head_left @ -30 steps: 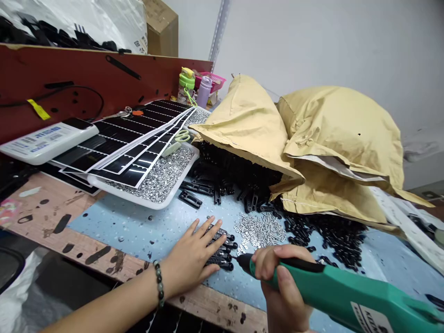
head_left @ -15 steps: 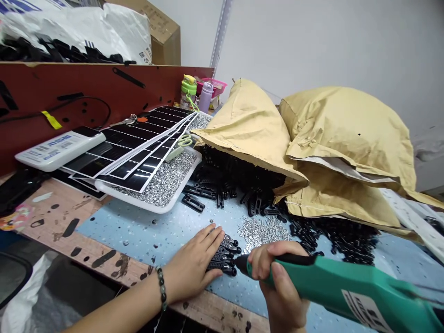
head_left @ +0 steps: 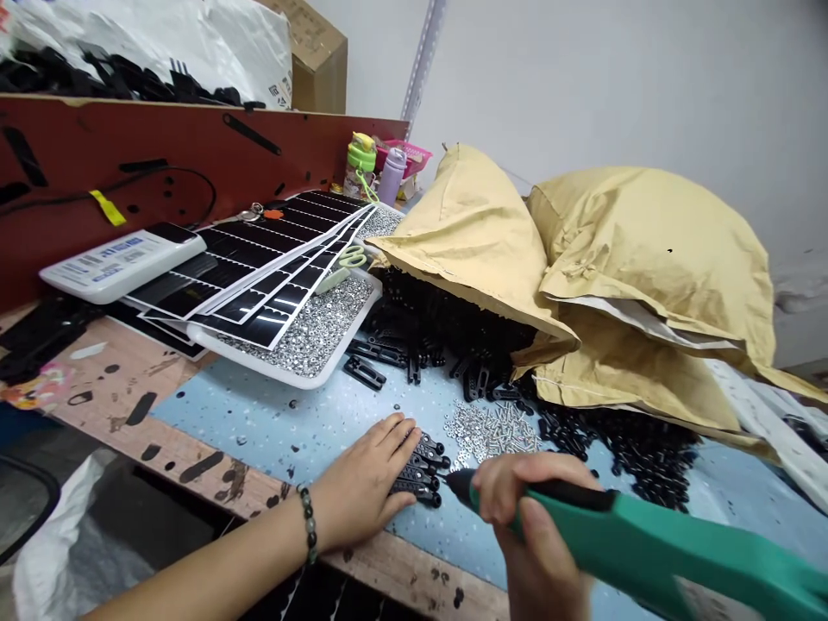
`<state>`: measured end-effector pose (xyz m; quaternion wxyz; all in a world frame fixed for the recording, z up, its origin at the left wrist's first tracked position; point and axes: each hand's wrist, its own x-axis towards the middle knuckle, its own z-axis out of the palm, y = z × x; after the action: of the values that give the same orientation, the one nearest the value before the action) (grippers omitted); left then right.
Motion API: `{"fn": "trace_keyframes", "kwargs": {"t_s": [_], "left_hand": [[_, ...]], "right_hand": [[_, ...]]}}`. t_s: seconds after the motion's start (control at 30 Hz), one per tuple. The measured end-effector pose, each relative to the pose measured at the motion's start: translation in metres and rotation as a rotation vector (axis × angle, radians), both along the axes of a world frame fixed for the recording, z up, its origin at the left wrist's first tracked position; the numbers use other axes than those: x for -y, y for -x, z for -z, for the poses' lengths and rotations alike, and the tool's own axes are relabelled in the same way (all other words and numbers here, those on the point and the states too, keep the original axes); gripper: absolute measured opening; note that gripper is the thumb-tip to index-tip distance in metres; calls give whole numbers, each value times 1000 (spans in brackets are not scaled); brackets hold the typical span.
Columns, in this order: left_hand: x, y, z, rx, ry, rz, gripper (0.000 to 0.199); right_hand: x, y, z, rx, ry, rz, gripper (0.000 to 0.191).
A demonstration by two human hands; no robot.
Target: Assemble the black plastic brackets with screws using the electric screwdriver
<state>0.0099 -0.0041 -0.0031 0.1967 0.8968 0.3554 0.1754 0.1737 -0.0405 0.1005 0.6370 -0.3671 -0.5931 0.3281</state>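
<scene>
My left hand (head_left: pixel 372 483), with a beaded bracelet at the wrist, lies flat with its fingers stretched over a row of black plastic parts (head_left: pixel 423 479). Their rounded ends stick out past my fingers on the right. In my right hand (head_left: pixel 536 517) is a green electric screwdriver (head_left: pixel 673 539), gripped near its black nose. Its tip points left, close to the ends of the row; whether it touches one of them I cannot tell. Just behind the tip, small silver screws and nuts (head_left: pixel 495 429) are heaped on the light blue mat (head_left: pixel 272 414).
Two tan sacks (head_left: pixel 472 228) stand at the back, one spilling black parts (head_left: pixel 414 332). More small black pieces (head_left: pixel 647 453) lie at the right. To the left, black sheets (head_left: pixel 259 259) and scissors (head_left: pixel 342 266) rest over a white tray (head_left: pixel 301 379) of metal nuts, beside a white scale (head_left: pixel 122 263).
The screwdriver's tip has moved slightly right and up, away from the row's ends. My left hand stays on the parts. The whole view has shifted a little.
</scene>
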Motion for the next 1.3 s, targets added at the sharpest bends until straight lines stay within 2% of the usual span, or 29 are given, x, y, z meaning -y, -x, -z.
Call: {"fn": "trace_keyframes", "kwargs": {"t_s": [0.07, 0.13, 0.33, 0.4, 0.5, 0.63, 0.7, 0.87, 1.03, 1.13, 1.23, 1.3], "left_hand": [[0, 0, 0, -7, -5, -1, 69], [-1, 0, -1, -12, -9, -4, 68], [0, -1, -3, -4, -14, -4, 67], [0, 0, -3, 6, -16, -9, 67], [1, 1, -2, 19, -7, -11, 68], [1, 2, -2, 23, 11, -6, 69], [0, 2, -3, 24, 16, -8, 69], [1, 1, -5, 15, 27, 1, 68], [0, 1, -5, 8, 21, 2, 68], [0, 1, -5, -9, 9, 6, 68], [2, 0, -4, -26, -8, -6, 66], [2, -1, -2, -38, -13, -18, 67]], "right_hand": [[7, -3, -8, -39, -15, 2, 10], [11, -5, -9, -32, 4, -8, 11], [7, 3, 13, -19, 50, -5, 7], [6, 5, 15, -10, 68, -25, 7], [8, 8, 6, 4, 85, -17, 6], [15, 8, -14, -52, 49, 88, 9], [16, 6, -16, -62, 36, 75, 9], [11, -3, 0, -36, 55, -51, 9], [4, 1, 21, -18, 82, -27, 4], [0, 6, 26, -13, 109, -94, 7], [3, 7, 17, 25, 84, -121, 9], [8, 3, 5, -8, 10, -29, 9]]}}
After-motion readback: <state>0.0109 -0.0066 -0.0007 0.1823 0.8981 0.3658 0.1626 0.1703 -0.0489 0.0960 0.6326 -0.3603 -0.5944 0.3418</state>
